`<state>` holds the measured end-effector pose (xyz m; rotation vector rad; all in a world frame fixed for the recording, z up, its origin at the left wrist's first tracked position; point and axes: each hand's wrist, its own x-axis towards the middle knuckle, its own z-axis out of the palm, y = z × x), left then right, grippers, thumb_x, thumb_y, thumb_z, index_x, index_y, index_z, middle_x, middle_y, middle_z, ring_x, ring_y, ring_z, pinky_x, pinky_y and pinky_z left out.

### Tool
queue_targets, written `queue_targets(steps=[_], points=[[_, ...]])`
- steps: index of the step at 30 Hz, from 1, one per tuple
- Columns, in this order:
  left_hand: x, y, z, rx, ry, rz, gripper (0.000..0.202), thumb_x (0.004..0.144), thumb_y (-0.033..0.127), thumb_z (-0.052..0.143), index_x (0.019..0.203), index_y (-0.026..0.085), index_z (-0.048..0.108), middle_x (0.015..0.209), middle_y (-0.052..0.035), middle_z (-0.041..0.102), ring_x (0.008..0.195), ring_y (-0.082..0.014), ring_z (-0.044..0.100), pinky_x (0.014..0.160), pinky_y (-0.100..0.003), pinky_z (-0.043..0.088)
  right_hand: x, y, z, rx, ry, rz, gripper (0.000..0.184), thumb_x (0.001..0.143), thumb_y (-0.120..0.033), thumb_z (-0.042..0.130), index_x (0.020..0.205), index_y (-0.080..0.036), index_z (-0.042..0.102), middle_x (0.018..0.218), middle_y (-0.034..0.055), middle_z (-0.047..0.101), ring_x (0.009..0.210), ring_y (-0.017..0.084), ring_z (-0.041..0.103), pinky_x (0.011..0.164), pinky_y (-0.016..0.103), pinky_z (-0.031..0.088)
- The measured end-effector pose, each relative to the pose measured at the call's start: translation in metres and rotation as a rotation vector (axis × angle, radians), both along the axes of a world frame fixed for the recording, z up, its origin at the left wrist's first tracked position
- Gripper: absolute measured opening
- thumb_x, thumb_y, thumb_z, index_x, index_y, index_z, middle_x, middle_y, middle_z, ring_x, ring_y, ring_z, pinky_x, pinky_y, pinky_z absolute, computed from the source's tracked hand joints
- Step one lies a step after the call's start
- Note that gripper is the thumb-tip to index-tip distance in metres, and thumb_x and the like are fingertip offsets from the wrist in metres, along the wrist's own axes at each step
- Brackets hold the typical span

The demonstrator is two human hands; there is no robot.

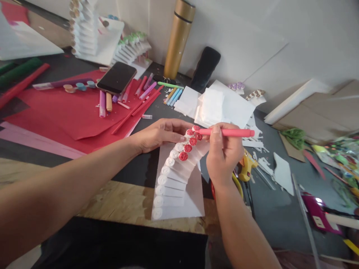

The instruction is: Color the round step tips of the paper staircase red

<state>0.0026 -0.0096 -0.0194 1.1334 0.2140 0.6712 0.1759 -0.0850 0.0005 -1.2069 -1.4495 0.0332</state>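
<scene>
Littering the dark table (269, 213), red paper (70, 108) flanks the paper staircase (179, 190).

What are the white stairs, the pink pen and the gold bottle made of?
The white stairs look like matte paper or thin card: flat folded steps, rolled posts. The pink pen looks like smooth plastic, evenly coloured. The gold bottle looks like metal, with a satin sheen and dark band, though coated plastic is possible.
</scene>
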Motion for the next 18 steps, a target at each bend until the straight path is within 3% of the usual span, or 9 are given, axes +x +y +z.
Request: queue_targets(steps=[18], points=[[0.0, 0.0013, -0.0026, 0.022, -0.017, -0.01, 0.038, 0.082, 0.011, 0.071, 0.119, 0.019, 0.072, 0.119, -0.0083, 0.074, 0.106, -0.0179, 0.07, 0.095, -0.029, 0.052, -0.0011, 0.0002, 0.0006, -0.027, -0.008, -0.009, 0.015, 0.095, -0.034, 0.051, 0.095, -0.021, 0.059, 0.084, 0.0, 0.064, 0.072, 0.011, 0.063, 0.071, 0.031, 0.052]])
